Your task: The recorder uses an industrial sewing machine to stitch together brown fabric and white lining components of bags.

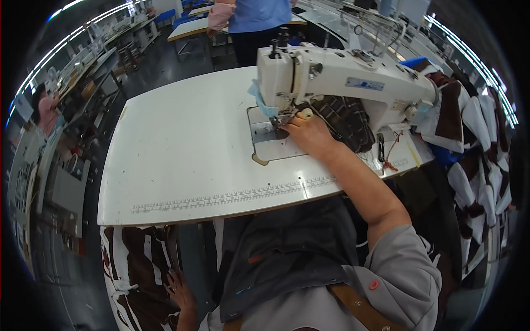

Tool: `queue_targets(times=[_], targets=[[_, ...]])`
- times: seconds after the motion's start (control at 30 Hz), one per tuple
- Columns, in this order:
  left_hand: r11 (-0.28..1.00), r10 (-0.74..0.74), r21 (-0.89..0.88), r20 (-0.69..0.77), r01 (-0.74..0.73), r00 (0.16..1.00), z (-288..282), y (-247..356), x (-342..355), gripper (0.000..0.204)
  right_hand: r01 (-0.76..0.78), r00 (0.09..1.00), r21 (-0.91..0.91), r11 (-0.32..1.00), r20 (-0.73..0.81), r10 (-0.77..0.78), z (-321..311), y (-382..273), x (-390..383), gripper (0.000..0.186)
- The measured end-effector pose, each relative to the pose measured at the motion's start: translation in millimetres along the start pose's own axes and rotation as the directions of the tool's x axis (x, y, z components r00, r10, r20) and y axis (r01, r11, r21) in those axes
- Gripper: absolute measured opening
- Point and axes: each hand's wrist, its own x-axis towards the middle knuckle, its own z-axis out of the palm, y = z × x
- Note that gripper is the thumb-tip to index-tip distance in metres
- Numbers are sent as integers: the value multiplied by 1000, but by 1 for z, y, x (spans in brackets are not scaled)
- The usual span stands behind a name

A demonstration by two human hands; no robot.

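A white sewing machine (326, 74) stands on the pale tabletop (176, 143), with a light blue cloth hanging at its head. My right hand (309, 135) is at the needle over the metal plate (265, 146), fingertips bent together under the head; what they pinch is too hidden to make out. Dark patterned fabric (345, 124) lies under the machine's arm beside that hand. Low at the left, below the table edge, my left hand (179, 295) has its fingers apart, resting against brown-and-white fabric pieces (132, 254). Dark cloth (287, 237) covers my lap.
Brown-and-white cut pieces (475, 143) are heaped at the right. A person (254, 16) in blue stands behind the machine; another in pink (47, 107) is at the far left among workbenches. A small black tool (381, 148) and red threads lie near the machine's base.
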Motion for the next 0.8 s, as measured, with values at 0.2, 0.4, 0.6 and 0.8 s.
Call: queue_targets(times=[0.2, 0.4, 0.6, 0.8], targets=[[929, 185, -293, -160, -225, 970, -93, 49, 47, 65, 67, 987, 71, 995, -150, -56, -25, 10, -4, 20], [829, 382, -144, -559, -540, 736, -201, 99, 100, 35, -30, 956, 234, 972, -276, 96, -102, 13, -25, 15], [644, 461, -92, -746, -760, 480, -256, 143, 140, 33, -359, 884, -15, 933, -325, 335, -204, 88, -136, 20], [607, 489, -43, -767, -794, 415, -294, 180, 167, 30, -814, 444, 81, 575, -551, 707, -335, 170, -296, 21]])
